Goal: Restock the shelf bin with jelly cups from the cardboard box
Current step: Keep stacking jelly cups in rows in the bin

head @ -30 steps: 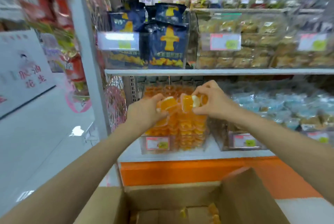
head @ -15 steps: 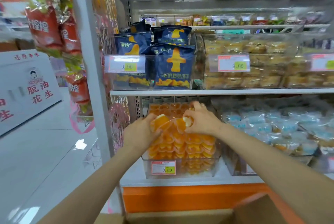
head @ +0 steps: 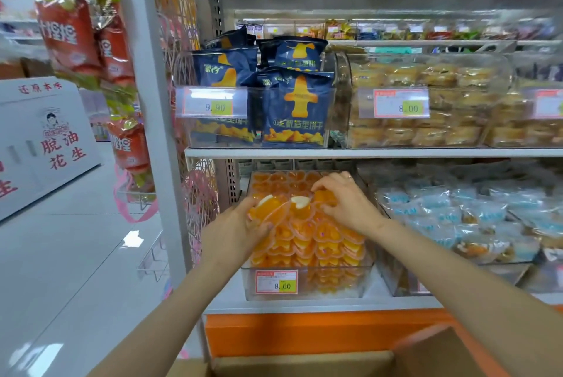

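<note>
A clear shelf bin (head: 307, 288) with an 8.60 price tag holds several orange heart-shaped jelly cups (head: 307, 239) piled high. My left hand (head: 240, 224) grips orange jelly cups (head: 268, 209) over the bin's left side. My right hand (head: 347, 203) is over the pile, its curled fingers pinching a jelly cup (head: 323, 197). Only the top edge of the cardboard box (head: 304, 361) shows at the bottom; its inside is hidden.
Above, a shelf (head: 365, 152) carries a bin of blue snack bags (head: 259, 108) and bins of pastries (head: 426, 108). Blue-wrapped snacks (head: 472, 218) fill the bin to the right. A white upright post (head: 146, 102) with hanging red bags (head: 70, 32) stands left.
Both hands have moved down onto the jelly pile in the bin, still holding cups. The view has tilted upward, so most of the cardboard box has left the frame.
</note>
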The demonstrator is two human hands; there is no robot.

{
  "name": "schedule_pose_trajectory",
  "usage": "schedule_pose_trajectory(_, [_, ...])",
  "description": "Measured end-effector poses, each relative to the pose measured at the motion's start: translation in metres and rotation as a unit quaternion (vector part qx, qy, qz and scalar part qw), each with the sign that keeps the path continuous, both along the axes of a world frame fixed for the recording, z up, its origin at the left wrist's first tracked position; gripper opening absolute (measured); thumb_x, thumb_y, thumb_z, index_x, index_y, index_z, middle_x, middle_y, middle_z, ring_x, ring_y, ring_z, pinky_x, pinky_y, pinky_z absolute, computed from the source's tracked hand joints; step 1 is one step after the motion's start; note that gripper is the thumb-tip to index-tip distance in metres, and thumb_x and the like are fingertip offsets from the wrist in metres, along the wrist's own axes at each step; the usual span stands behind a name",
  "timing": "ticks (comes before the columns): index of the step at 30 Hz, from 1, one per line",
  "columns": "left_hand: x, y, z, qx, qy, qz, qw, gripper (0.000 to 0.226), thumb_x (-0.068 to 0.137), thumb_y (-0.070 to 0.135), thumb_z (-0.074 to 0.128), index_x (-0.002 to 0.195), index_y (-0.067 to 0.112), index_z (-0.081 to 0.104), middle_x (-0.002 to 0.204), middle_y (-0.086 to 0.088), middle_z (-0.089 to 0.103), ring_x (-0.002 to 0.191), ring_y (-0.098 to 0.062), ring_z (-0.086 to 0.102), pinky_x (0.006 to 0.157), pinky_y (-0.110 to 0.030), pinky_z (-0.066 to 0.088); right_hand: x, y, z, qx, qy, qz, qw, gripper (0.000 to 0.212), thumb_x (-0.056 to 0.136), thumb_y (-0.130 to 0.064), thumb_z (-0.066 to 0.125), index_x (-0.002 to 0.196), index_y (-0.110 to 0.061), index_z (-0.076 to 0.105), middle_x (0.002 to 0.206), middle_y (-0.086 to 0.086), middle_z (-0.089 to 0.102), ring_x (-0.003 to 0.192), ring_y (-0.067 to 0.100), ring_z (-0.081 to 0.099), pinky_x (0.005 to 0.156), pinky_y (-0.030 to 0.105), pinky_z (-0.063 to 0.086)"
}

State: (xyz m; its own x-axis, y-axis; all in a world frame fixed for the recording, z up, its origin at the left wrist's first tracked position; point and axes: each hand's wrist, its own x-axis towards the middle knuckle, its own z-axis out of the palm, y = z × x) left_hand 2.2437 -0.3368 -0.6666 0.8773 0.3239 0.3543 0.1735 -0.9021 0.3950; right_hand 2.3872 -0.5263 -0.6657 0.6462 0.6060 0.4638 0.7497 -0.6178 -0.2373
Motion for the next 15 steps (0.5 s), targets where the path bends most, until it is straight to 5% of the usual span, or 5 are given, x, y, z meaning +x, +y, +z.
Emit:
schedule_pose_trajectory(6, [-0.015,-0.002,-0.01,-0.092,-0.023,0.002,0.995,0.039,0.085,0.052,0.056,0.12,0.036,0.051,0.098,0.005,0.067,0.09,-0.02,0.064,0.073,-0.031,0.053,-0.016,-0.023,-0.026,0.021,-0.125,0.012,0.992,0.03,0.066,-0.006,0.074,0.091,-0.02,0.063,0.101,-0.002,0.058,0.096,0.014,0.039,0.081,0.033,0.041])
schedule_pose_trajectory(12, [-0.021,0.002,-0.023,-0.157,-0.02,-0.001,0.987,0.031,0.084,0.048,0.06,0.111,0.034,0.055,0.085,0.011,0.059,0.077,-0.018,0.063,0.069,-0.03,0.053,-0.024,-0.028,-0.034,0.054,-0.079,-0.002,0.995,0.025,0.077,-0.038,0.073,0.095,-0.023,0.064,0.109,-0.004,0.054,0.104,0.016,0.044,0.088,0.035,0.038])
schedule_pose_trajectory(15, [-0.02,0.004,-0.024,-0.187,-0.014,-0.001,0.982,0.03,0.085,0.047,0.059,0.111,0.034,0.054,0.087,0.01,0.06,0.081,-0.016,0.063,0.069,-0.028,0.051,-0.024,-0.002,-0.024,0.064,-0.089,-0.06,0.992,0.051,0.077,-0.062,0.052,0.108,-0.022,0.06,0.111,-0.001,0.057,0.109,0.021,0.044,0.089,0.036,0.032])
